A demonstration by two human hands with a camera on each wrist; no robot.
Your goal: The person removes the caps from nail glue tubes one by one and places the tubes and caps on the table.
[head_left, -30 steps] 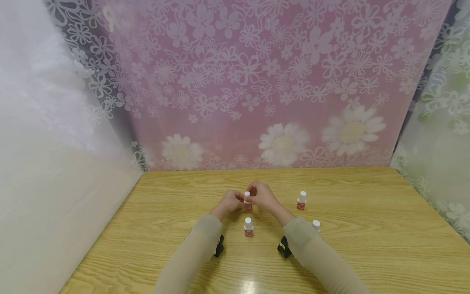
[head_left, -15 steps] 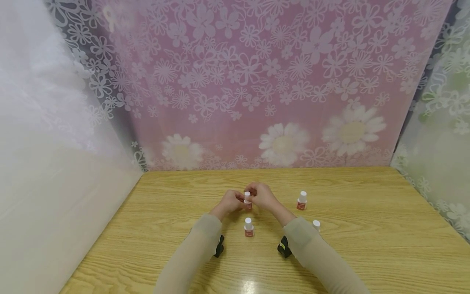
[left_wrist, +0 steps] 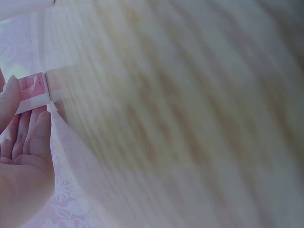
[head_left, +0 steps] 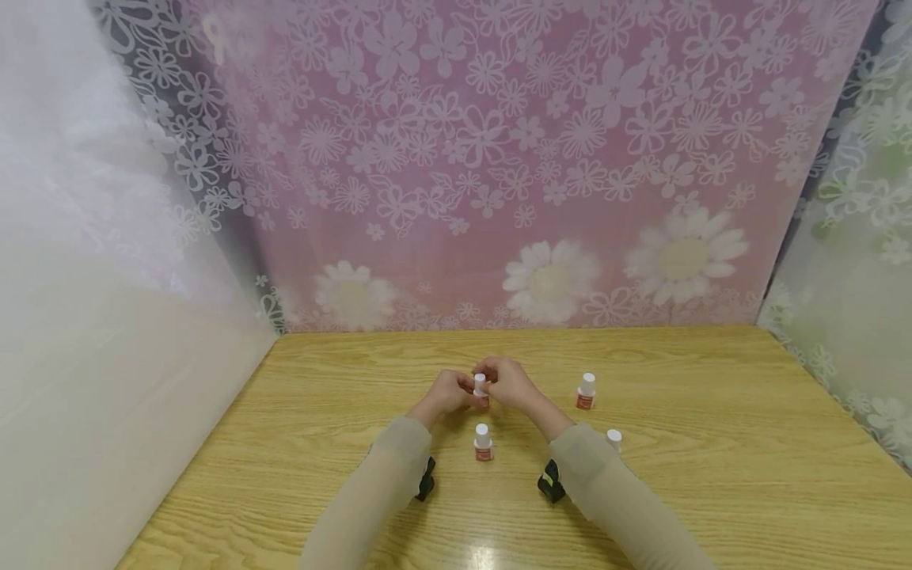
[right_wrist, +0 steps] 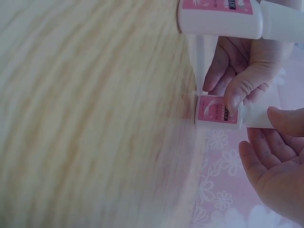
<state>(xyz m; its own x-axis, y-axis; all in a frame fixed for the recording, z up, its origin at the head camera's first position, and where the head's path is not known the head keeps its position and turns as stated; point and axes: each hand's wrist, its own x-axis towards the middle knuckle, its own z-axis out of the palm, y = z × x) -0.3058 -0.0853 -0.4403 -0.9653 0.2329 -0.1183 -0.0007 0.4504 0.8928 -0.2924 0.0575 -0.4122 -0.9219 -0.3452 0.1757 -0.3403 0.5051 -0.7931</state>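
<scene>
A small white bottle [right_wrist: 209, 110] with a pink-red label and a white cap stands upright on the table between both hands, near the middle in the head view. My left hand [head_left: 450, 390] grips its lower body, the thumb lying across the label in the right wrist view. With the thumb and fingers, my right hand [head_left: 511, 381] pinches the white cap [right_wrist: 259, 117] from the other side. The left wrist view shows the bottle's label [left_wrist: 34, 88] beside the left thumb; its cap is hidden there behind the hand.
A similar bottle [head_left: 483, 445] stands nearer the body, also large at the top of the right wrist view. Another bottle [head_left: 586, 393] is off to the right, and one more [head_left: 614, 439] is partly hidden by the right sleeve. Flowered curtains [head_left: 456, 190] border the wooden table [head_left: 342, 372].
The right fingers have shifted slightly to the left at the cap. Left hand and bottles stay in place.
</scene>
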